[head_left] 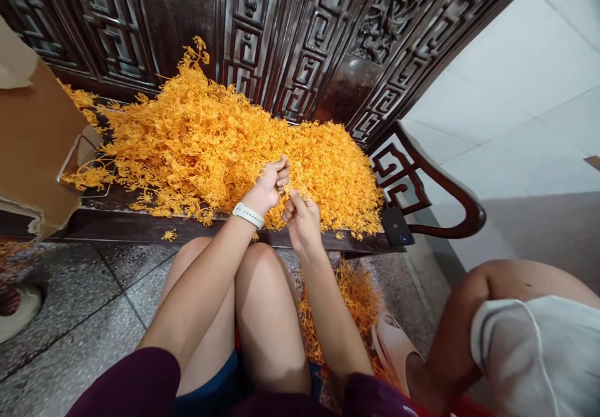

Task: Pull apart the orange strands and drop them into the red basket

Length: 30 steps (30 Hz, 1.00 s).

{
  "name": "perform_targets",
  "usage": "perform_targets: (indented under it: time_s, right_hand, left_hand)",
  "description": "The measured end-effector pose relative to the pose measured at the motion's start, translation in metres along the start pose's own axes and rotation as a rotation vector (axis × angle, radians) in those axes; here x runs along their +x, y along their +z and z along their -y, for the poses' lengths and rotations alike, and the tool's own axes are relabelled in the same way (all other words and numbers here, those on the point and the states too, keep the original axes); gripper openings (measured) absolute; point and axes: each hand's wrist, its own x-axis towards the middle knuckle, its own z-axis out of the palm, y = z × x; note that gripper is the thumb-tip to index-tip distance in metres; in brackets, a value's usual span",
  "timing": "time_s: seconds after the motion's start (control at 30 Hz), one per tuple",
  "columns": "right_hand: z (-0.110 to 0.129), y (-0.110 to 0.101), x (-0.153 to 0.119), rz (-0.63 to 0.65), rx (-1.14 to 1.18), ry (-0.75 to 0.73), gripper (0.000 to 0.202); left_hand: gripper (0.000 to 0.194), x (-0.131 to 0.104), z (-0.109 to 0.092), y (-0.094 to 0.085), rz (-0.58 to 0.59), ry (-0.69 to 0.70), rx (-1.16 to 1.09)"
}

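Note:
A large heap of orange-yellow, spidery plastic-looking pieces (201, 135) is spread over the dark wooden bench seat (154, 224). My left hand (273, 182), with a white band on its wrist, is at the front of the heap with its fingers curled in. Close beside it on the right, my right hand (304, 216) has thumb and fingers pinched together. The fingertips of both hands nearly meet. Anything between them is too small to make out against the orange pieces behind.
A torn cardboard box (42, 135) stands at the left. A dark phone-like object (397, 226) lies by the curved armrest (469, 217). More orange pieces (359, 295) are on the floor below. Another person's leg (450, 329) is close on my right; a shoe (21, 314) shows at far left.

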Motion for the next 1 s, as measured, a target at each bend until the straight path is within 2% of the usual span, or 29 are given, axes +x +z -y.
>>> perform_targets:
  time_s: [0.1,0.17,0.2,0.23,0.3,0.33,0.37,0.4,0.43,0.53,0.6,0.7,0.73,0.77,0.83,0.9,1.0]
  right_hand:
    - [-0.003,0.000,-0.015,0.138,0.020,0.037,0.040]
    - [-0.003,-0.002,-0.037,0.358,-0.085,0.049,0.028]
    - [-0.002,-0.003,-0.050,0.552,-0.161,0.069,0.021]
    - [-0.002,-0.003,-0.063,0.812,-0.232,0.105,0.015]
    - [0.001,-0.001,-0.084,1.427,-0.290,0.183,0.012]
    - [0.003,0.000,-0.091,1.683,-0.261,0.211,0.012]
    - [0.007,0.002,-0.094,1.793,-0.190,0.211,0.012]
    - [0.012,0.003,-0.095,1.746,-0.092,0.182,0.011]
    - [0.018,0.003,-0.093,1.581,0.010,0.135,0.011]
    - [0.039,-0.001,-0.078,0.901,0.247,0.000,0.021]
    - [0.049,-0.006,-0.066,0.588,0.298,-0.001,0.026]
    - [0.049,-0.014,-0.052,0.214,0.214,-0.001,0.014]
    - [0.045,-0.017,-0.047,0.137,0.139,-0.036,0.010]
    - [0.041,-0.020,-0.043,0.067,0.057,-0.082,0.015]
    - [0.032,-0.026,-0.032,-0.031,-0.109,-0.149,0.033]
    - [0.026,-0.032,-0.019,-0.022,-0.246,-0.157,0.042]
    - [0.023,-0.036,-0.006,0.067,-0.346,-0.189,0.030]
  left_hand:
    - [0.042,0.004,-0.004,-0.002,-0.016,0.011,-0.028]
    - [0.042,0.009,-0.012,-0.005,-0.053,0.034,-0.084]
    - [0.041,0.011,-0.017,-0.008,-0.080,0.056,-0.116]
    - [0.040,0.014,-0.023,-0.010,-0.107,0.081,-0.147]
    - [0.040,0.018,-0.032,-0.014,-0.152,0.112,-0.188]
    - [0.040,0.019,-0.036,-0.015,-0.155,0.109,-0.195]
    - [0.041,0.019,-0.038,-0.015,-0.141,0.097,-0.195]
    - [0.041,0.018,-0.039,-0.015,-0.115,0.082,-0.189]
    - [0.042,0.016,-0.038,-0.014,-0.081,0.068,-0.178]
    - [0.043,0.005,-0.032,-0.010,-0.016,0.041,-0.148]
    - [0.043,-0.002,-0.028,-0.008,-0.008,0.018,-0.140]
    - [0.044,-0.006,-0.024,-0.007,0.019,-0.006,-0.127]
    - [0.044,-0.006,-0.023,-0.007,0.035,-0.006,-0.118]
    - [0.044,-0.006,-0.022,-0.006,0.051,-0.005,-0.110]
    - [0.043,-0.006,-0.019,-0.005,0.071,-0.005,-0.091]
    - [0.043,-0.006,-0.014,-0.003,0.081,-0.019,-0.074]
    - [0.044,-0.004,-0.009,-0.001,0.096,-0.046,-0.048]
